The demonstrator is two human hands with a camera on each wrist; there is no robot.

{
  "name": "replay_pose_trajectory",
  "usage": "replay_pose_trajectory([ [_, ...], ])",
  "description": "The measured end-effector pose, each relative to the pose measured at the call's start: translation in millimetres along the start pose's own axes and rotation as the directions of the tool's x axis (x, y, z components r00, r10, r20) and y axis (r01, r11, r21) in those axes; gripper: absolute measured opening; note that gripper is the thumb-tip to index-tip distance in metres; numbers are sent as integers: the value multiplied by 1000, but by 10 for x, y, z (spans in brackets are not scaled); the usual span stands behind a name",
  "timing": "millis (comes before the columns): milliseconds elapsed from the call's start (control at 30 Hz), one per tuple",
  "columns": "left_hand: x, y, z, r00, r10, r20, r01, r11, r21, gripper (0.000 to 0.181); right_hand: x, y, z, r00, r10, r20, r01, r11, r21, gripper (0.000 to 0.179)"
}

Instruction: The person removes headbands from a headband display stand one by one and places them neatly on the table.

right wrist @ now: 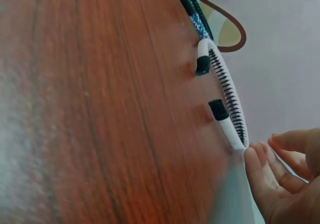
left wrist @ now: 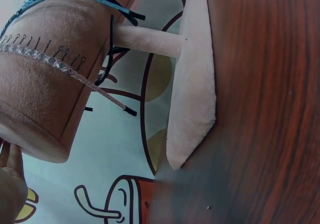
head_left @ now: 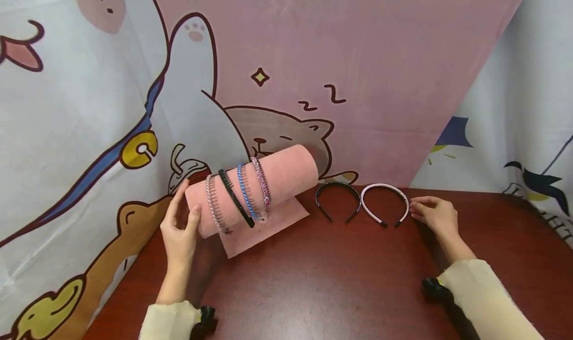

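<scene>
In the head view, a pink headband stand (head_left: 291, 170) has a padded roll with several headbands on it. Among them are a clear beaded headband (head_left: 214, 203), a black headband (head_left: 235, 195), a blue headband (head_left: 247, 193) and a pink glittery headband (head_left: 261, 183). My left hand (head_left: 180, 233) holds the roll's left end, thumb on the front side. A white headband (head_left: 385, 185) lies on the table, tips toward me. My right hand (head_left: 436, 218) is at its right side; in the right wrist view the fingertips (right wrist: 252, 156) are right against the white band.
A dark headband (head_left: 337, 184) lies on the table between the stand and the white headband. The stand's flat pink base (head_left: 268, 230) rests on the dark red wooden table (head_left: 322, 280). Printed cartoon cloth (head_left: 380, 81) hangs behind and along the left side.
</scene>
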State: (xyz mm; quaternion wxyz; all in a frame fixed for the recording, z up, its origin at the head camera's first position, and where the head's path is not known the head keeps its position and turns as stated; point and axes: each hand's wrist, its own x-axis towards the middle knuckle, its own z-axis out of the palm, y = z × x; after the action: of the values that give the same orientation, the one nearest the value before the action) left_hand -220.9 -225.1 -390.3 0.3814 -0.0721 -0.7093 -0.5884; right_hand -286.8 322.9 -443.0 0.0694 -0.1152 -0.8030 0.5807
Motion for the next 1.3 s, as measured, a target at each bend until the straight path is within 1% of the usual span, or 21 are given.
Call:
replay_pose_trajectory([
  [233, -2, 22, 3, 1000, 2, 4, -2, 1000, -19, 53, -85, -35, 45, 1000, -19, -11, 19, 999, -32, 37],
  [467, -10, 16, 12, 1000, -1, 16, 2, 999, -35, 53, -196, -65, 99, 1000, -30, 1, 30, 999, -30, 36],
  [567, -13, 14, 9, 1000, -9, 17, 10, 999, -37, 53, -241, -89, 148, 999, -41, 1, 41, 998, -53, 37],
  [700, -12, 25, 0, 1000, -12, 11, 12, 999, -50, 53, -295, -160, 237, 998, -61, 5, 61, 995, -76, 37],
  [800, -4, 40, 5, 1000, -6, 10, 6, 998, -60, 53, -333, -232, 306, 997, -75, 10, 76, 995, -61, 35],
  [967, -35, 39, 26, 999, -20, 27, 21, 998, -66, 53, -446, -282, 398, 996, -92, 11, 92, 995, -38, 35],
  [1167, 12, 12, -17, 1000, -12, 8, 12, 998, -65, 52, -505, -403, 637, 990, -133, 42, 134, 991, -13, 30],
  [1300, 31, 1, 2, 1000, 3, 2, -3, 997, -76, 51, -536, -503, 770, 984, -169, 64, 168, 986, 20, 29],
])
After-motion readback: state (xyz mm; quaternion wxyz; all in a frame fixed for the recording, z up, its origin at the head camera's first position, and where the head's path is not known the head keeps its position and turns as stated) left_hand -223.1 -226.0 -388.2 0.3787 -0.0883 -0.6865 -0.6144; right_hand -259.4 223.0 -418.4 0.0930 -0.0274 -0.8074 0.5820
